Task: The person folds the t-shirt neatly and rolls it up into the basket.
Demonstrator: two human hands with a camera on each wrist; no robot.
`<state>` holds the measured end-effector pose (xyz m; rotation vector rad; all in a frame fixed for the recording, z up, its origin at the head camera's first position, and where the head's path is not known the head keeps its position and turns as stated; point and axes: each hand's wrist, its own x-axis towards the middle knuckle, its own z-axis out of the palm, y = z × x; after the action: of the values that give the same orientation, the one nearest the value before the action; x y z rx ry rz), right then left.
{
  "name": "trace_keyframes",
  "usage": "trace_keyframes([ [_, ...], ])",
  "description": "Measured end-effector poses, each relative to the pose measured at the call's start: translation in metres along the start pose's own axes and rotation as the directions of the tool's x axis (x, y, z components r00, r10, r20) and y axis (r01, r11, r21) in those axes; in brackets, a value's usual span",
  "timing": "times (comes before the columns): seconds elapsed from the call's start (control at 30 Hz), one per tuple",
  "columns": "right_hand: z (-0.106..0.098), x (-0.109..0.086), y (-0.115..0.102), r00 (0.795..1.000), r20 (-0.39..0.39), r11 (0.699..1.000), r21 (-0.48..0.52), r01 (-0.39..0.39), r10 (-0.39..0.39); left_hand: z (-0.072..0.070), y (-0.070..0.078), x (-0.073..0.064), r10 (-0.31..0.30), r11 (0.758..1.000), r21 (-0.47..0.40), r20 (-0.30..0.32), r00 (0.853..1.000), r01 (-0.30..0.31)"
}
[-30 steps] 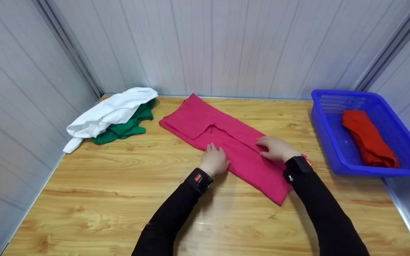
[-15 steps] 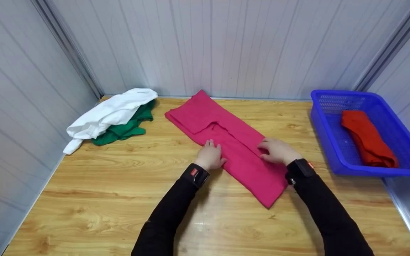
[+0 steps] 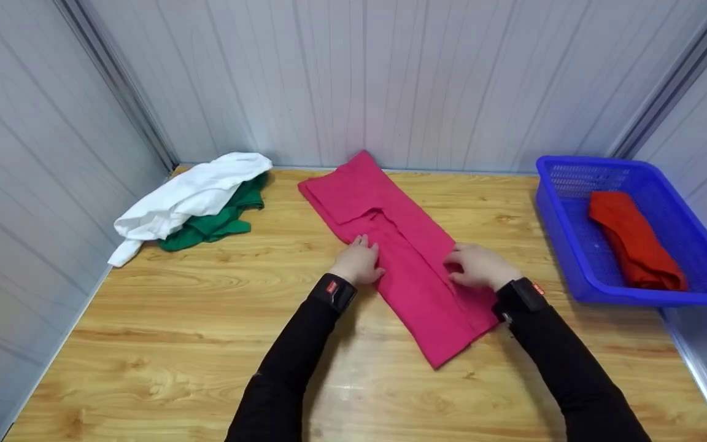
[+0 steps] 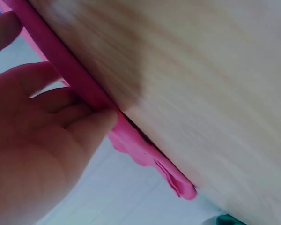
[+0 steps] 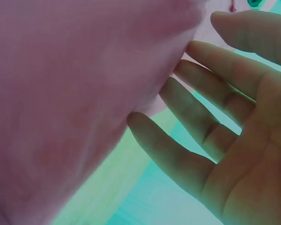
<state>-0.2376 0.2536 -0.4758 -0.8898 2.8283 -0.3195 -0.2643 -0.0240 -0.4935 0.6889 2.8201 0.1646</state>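
Note:
A pink garment (image 3: 399, 261), folded into a long strip, lies slantwise on the wooden table between my hands. A dark, curved gap shows near its middle. My left hand (image 3: 356, 263) touches its left long edge. In the left wrist view, that hand (image 4: 33, 136) has its fingertips against the garment's edge (image 4: 75, 70), thumb apart. My right hand (image 3: 482, 267) rests on the right long edge. In the right wrist view, the fingers of this hand (image 5: 253, 126) are fairly straight and spread, their tips against the cloth (image 5: 79, 89).
At the back left, a white garment (image 3: 194, 190) lies crumpled over a green one (image 3: 218, 224). A blue plastic basket (image 3: 565, 245) on the right holds a folded orange-red garment (image 3: 636, 242). Pale panel walls (image 3: 390, 86) enclose the wooden table (image 3: 175, 344).
The pink garment has turned clockwise: its near end has swung left, its far end right. My left hand has moved slightly left and away from me; the right has barely moved.

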Motion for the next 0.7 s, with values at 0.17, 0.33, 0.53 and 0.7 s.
trace_keyframes([
  [0.17,0.0,-0.002,-0.003,1.0,0.023,1.0,0.015,0.007,-0.007,-0.002,-0.006,0.003,0.023,0.999,-0.026,-0.003,1.0,-0.023],
  [0.33,-0.002,-0.003,-0.006,0.999,0.053,0.999,0.036,-0.005,0.003,-0.002,-0.01,0.008,0.017,0.999,-0.045,-0.001,1.0,-0.017],
  [0.53,-0.001,-0.003,-0.007,0.998,0.053,0.997,0.076,0.014,-0.018,-0.002,-0.013,0.015,0.024,0.998,-0.05,-0.004,1.0,-0.024],
  [0.7,-0.001,-0.002,-0.009,0.998,0.041,0.993,0.108,0.05,-0.055,-0.003,-0.014,0.022,0.013,0.999,-0.052,-0.007,1.0,-0.013],
])
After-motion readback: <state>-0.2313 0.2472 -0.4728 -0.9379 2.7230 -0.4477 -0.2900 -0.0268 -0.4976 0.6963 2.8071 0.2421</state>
